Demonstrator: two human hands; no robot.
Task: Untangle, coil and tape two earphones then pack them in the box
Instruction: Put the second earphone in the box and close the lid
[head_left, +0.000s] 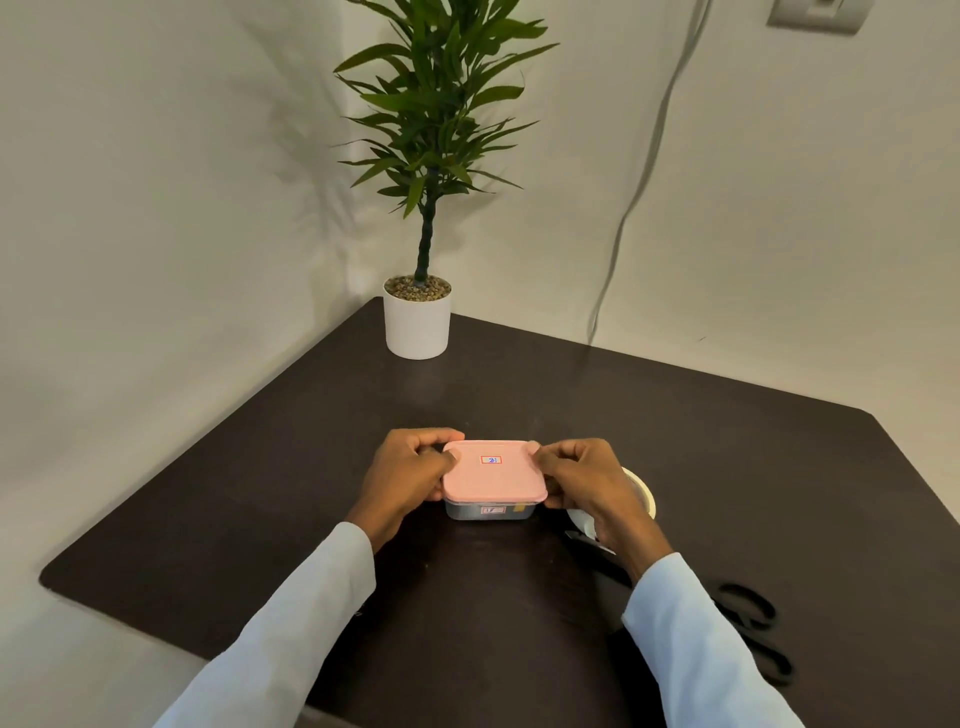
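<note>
Both hands clasp the box (491, 512) near the worktop's (260, 519) front edge: left hand (408, 480) and right hand (587, 480) curl fingers around the pink lid's (493, 475) ends, probably steadying it to open or seal.

Dark table (234, 519) with rounded corners, bearing a potted plant (417, 322) at its far corner, a pink-lidded box (491, 480) at centre, a tape roll (641, 496) and black scissors (748, 629) to the right.

Both hands forward, left hand (410, 480), right hand (584, 480), fingers seemingly curled
</note>
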